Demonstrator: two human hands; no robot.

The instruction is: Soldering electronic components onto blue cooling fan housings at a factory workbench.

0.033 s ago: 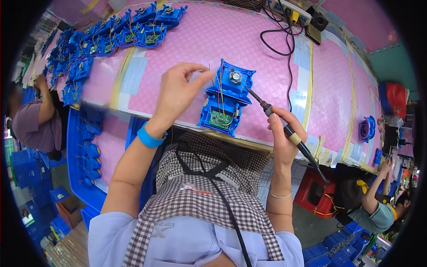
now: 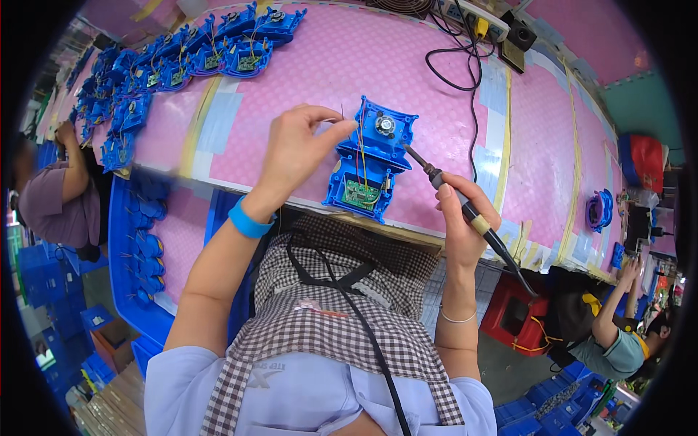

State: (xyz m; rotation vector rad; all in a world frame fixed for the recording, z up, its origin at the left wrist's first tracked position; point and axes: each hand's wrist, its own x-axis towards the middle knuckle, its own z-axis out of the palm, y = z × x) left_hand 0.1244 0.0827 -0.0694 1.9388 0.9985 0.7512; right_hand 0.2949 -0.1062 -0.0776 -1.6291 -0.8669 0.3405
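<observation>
An opened blue plastic housing (image 2: 369, 161) lies on the pink-covered bench before me. Its far half carries a round speaker (image 2: 384, 126); in the near half sits a green circuit board (image 2: 359, 193), with thin coloured wires running between the halves. At the far half's left edge, my left hand (image 2: 305, 149) pinches a thin dark wire (image 2: 342, 110) between thumb and fingers, mostly hidden by them. My right hand (image 2: 469, 218) is closed around a soldering iron (image 2: 436, 178). The iron's tip points at the right side of the housing, close to the edge; contact cannot be told.
Many opened blue housings (image 2: 251, 62) stand in rows at the far left. A blue bin (image 2: 127, 291) with blue parts is at my left. A black cable (image 2: 476, 131) runs from a power strip (image 2: 480, 22). Another blue piece (image 2: 600, 211) lies right. People work at both sides.
My left hand has shifted slightly right, closer to the housing's far half. The right hand and soldering iron have barely moved.
</observation>
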